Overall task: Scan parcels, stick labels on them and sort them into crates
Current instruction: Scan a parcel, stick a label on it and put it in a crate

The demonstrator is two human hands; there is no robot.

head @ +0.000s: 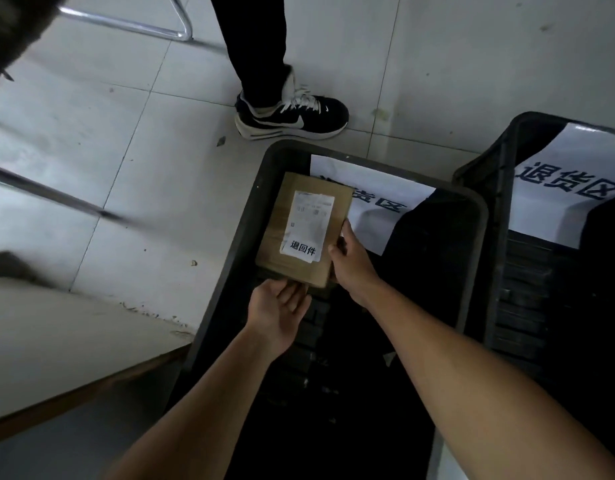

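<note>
1. While the person leans over the floor, both hands hold a small brown parcel (pixel 304 230) over the far end of a black crate (pixel 229 258).
2. The right hand (pixel 351 263) grips the parcel's right edge, thumb on top and fingers curled under it.
3. The left hand (pixel 281 310) is flat and palm up, its fingertips tucked under the parcel's near edge to prop it.
4. The parcel already has a white shipping label (pixel 309 220) and a small sticker with three printed characters (pixel 300 251), so I think the scanning and sticking are done.
5. This looks like the sorting step: the parcel is going into the crate, close to the white paper sign (pixel 375 188) at its far end.
6. A second crate (pixel 500 161) with its own sign stands just beside it on the right.
7. Next, I think, the parcel must be lowered flat, then both hands must let go.
8. Someone's dark shoe (pixel 292 116) stands on the floor just past the crate.
</note>
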